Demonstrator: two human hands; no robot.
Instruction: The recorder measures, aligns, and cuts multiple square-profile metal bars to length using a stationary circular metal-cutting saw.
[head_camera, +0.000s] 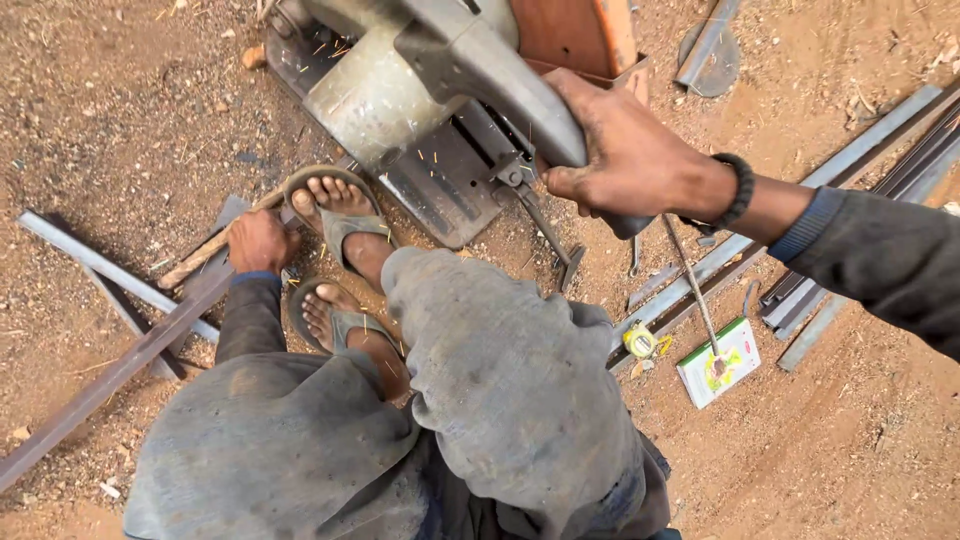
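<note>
My right hand sits in the upper middle of the frame, fingers wrapped tight around the grey handle of the chop saw. The handle runs up and left from my palm to the pale motor housing at the top centre, so the saw lies directly under and ahead of that hand. A dark beaded bracelet circles the wrist. A few orange sparks fleck the saw's flat metal base, which lies on the dirt just below the housing.

My left hand is at the left centre, closed down on the long steel bar where it meets the saw base. The bar slants from that hand down to the lower left edge of the frame. I cannot tell how far the fingers curl beneath it.

Between the two hands I count two feet in two sandals, one above the other, both just beside the saw base. My knees fill the lower centre.

Further out, a second pale steel strip crosses behind the bar at the left. At the right I count one yellow tape measure, one small green and white box with a thin rod lying over it, and a bundle of steel lengths whose number I cannot tell.
</note>
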